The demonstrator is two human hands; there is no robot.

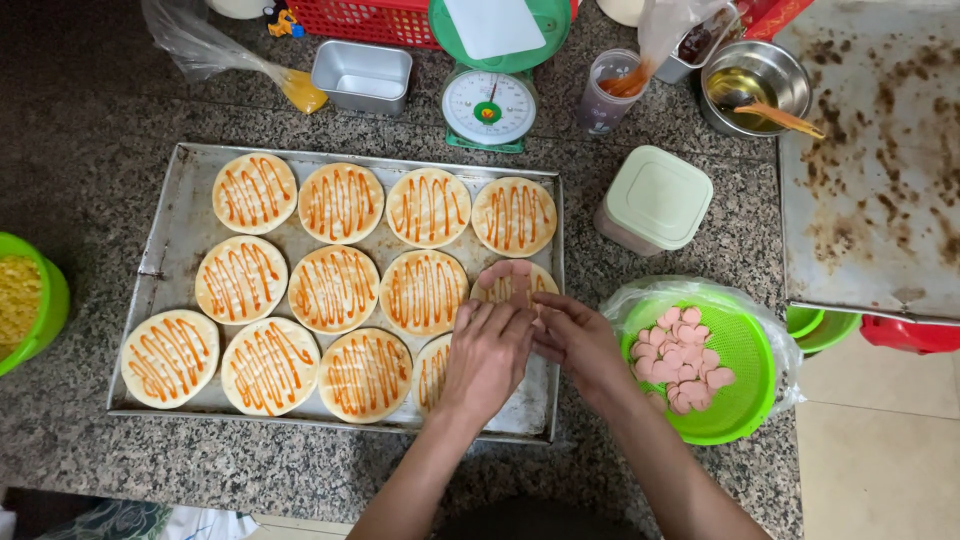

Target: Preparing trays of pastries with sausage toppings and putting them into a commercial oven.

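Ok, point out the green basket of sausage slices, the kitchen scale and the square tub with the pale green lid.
green basket [745, 395], head view, on the bare mesh of its inner wall.
kitchen scale [488, 107], head view, on its round white dial.
square tub [660, 196], head view, on the middle of its pale green lid.

Behind the tray we see a green kitchen scale, a small metal tin, a lidded pale-green container, a steel bowl of oil, and a corn-filled green tub far left.
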